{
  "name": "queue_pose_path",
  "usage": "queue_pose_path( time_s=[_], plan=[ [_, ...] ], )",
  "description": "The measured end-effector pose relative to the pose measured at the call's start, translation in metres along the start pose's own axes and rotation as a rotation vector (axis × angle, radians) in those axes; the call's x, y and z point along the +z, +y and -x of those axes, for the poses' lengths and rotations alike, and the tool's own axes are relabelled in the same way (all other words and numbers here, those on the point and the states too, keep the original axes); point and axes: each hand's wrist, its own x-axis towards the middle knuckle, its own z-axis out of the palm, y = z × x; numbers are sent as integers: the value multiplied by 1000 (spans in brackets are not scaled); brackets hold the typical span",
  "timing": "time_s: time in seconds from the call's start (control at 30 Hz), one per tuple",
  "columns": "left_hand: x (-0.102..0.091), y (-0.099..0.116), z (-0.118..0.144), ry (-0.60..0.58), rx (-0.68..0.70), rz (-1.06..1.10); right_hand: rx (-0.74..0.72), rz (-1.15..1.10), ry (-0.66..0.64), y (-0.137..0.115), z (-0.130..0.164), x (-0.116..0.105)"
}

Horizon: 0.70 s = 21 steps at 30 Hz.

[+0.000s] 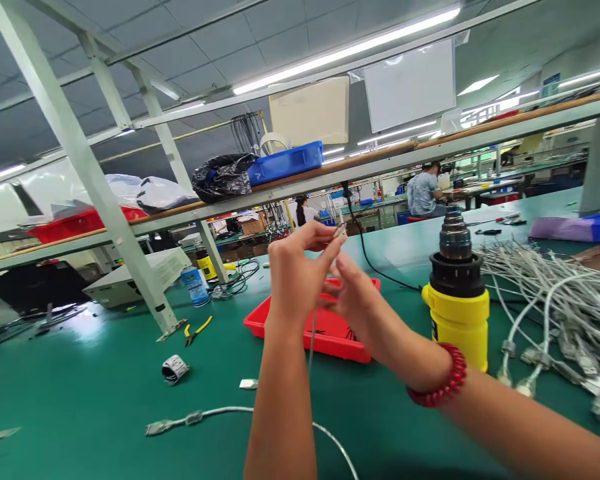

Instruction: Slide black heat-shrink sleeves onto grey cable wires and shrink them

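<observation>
Up in front of a red tray (pixel 337 347), a thin cable (pixel 313 333) hangs; the left hand (pixel 295 263) has its grip pinched on its upper end, while the right hand's grip (pixel 355 287) beside it I cannot tell. Beneath spreads a glossy green table (pixel 105 400); beyond, a long shelf (pixel 290 187) and ceiling light (pixel 347 51).

Thin pale cable (pixel 311 343), raised between left hand (pixel 297 267) and right hand (pixel 356 290), small metallic-looking end (pixel 340 230) uppermost, pinched in the left hand, its detail too blurred to tell, length below hanging nearly straight down, lower part hidden
</observation>
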Motion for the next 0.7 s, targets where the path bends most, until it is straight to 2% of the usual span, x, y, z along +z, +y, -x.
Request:
queue_pose_path(
  time_s=[0.03,0.1,0.17,0.23,0.33,0.43,0.57,0.7],
  plan=[
    [1,3,0,39,25,-32,39,-31,-34,3,3,9],
    [3,7,-6,26,67,-75,38,-76,-123,6,6,30],
    [10,8,-21,-26,91,-81,25,-157,-79,4,-1,49],
    [22,4,-43,-56,109,-78,13,-319,-50,-5,-17,58],
    [50,-5,-71,-271,172,-120,-72,-555,67,-21,-42,50],
    [81,-6,-82,-415,163,-75,-127,-590,197,-36,-52,30],
    [108,7,-85,-476,187,-19,-187,-559,262,-54,-45,11],
    [115,12,-90,-486,210,-69,-166,-554,252,-63,-43,6]
  ],
)
